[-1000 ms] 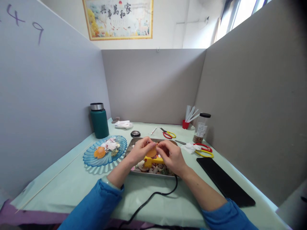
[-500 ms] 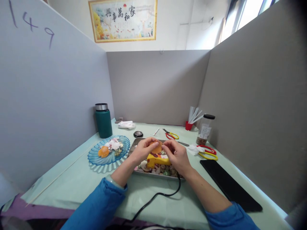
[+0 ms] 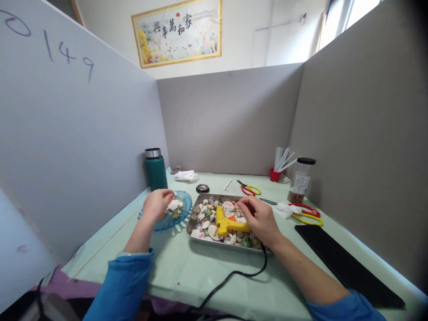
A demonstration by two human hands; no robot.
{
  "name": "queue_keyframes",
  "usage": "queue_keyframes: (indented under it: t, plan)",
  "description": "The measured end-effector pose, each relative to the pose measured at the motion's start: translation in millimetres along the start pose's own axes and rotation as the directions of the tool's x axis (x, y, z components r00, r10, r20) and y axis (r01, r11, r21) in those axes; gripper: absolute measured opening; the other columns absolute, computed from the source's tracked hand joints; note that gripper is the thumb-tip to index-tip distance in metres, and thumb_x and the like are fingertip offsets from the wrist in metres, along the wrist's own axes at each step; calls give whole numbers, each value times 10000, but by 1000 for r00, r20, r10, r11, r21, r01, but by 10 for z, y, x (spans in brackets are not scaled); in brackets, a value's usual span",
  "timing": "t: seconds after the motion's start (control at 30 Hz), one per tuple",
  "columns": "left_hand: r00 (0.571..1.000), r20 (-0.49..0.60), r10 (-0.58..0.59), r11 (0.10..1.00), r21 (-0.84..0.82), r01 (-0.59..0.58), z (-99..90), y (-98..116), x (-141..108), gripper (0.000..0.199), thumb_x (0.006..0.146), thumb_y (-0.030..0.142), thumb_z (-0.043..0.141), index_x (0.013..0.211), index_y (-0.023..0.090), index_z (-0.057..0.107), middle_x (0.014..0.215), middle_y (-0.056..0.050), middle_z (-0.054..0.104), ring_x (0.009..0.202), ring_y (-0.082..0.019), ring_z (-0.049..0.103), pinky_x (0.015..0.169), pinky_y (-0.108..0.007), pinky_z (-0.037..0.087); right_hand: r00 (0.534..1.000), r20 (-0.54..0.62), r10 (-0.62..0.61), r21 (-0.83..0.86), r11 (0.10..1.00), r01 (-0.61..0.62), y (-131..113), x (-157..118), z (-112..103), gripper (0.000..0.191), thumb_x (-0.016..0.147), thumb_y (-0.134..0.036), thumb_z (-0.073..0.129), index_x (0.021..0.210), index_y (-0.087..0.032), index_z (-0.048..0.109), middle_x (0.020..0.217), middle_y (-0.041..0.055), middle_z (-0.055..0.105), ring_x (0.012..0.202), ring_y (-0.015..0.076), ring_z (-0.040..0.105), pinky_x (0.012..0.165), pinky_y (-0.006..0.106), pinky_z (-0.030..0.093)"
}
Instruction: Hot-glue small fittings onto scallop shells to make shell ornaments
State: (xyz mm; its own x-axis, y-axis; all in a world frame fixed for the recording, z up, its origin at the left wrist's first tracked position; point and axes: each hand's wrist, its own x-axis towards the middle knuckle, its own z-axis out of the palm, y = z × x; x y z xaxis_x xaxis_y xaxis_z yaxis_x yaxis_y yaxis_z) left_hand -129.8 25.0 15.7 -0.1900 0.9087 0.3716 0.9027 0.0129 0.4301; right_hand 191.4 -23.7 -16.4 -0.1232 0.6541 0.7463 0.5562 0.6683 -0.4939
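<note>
My left hand (image 3: 156, 206) is over the blue scalloped plate (image 3: 183, 217), fingers pinched together. A small brownish bit shows at its fingertips, too small to name. White and greenish pieces (image 3: 175, 205) lie on the plate, and an orange piece (image 3: 162, 216) is partly covered by the hand. My right hand (image 3: 262, 221) hovers at the right side of a metal tray (image 3: 214, 244), thumb and fingers pressed together; whatever they hold is hidden. Shells (image 3: 206, 225) and stones fill the tray. A yellow glue gun (image 3: 230, 224) rests on them, its handle end near my right hand.
A black cord (image 3: 230, 277) runs from the tray to the front edge. Behind stand a green bottle (image 3: 155, 171), a round lid (image 3: 202, 188), scissors (image 3: 250, 189) and a red cup of white sticks (image 3: 275, 174). Rightward are a jar (image 3: 301, 180), more scissors (image 3: 306, 214) and a black mat (image 3: 344, 263).
My hands have parted. The left has moved from above the tray to the plate, while the right stays by the tray. The orange disc between them is no longer there. The view has shifted.
</note>
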Motion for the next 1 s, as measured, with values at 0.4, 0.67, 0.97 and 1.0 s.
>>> queue_keyframes:
  t: [0.4,0.67,0.97,1.0]
  plan:
    - [992,105,71,988,129,-85,107,-133,13,398,872,380,382,1040,200,695,1101,-87,700,970,-247,626,753,-286,430,1000,23,-17,-6,1000,17,-17,3,-4,191,903,-300,502,772,-183,577,664,-7,542,584,122,472,594,255,358]
    - [989,130,76,978,181,-99,125,-168,-11,320,771,257,498,1006,197,706,1010,-84,715,904,-245,633,721,-277,427,999,32,-10,-18,1000,11,-13,-1,4,199,903,-304,496,759,-187,568,656,-8,543,583,125,474,589,252,353]
    - [975,139,171,935,289,-205,208,78,-78,280,815,318,464,924,198,692,995,-111,672,862,-242,621,674,-283,404,1000,18,-21,-1,1000,21,-32,15,18,194,892,-287,510,741,-180,570,643,-10,544,579,120,475,586,244,352]
    - [967,174,188,936,268,-230,218,99,-78,290,825,362,461,874,198,695,953,-103,681,838,-230,622,671,-276,400,1000,16,-20,0,1000,20,-32,17,19,194,891,-286,511,740,-180,570,642,-10,544,578,120,475,584,244,352]
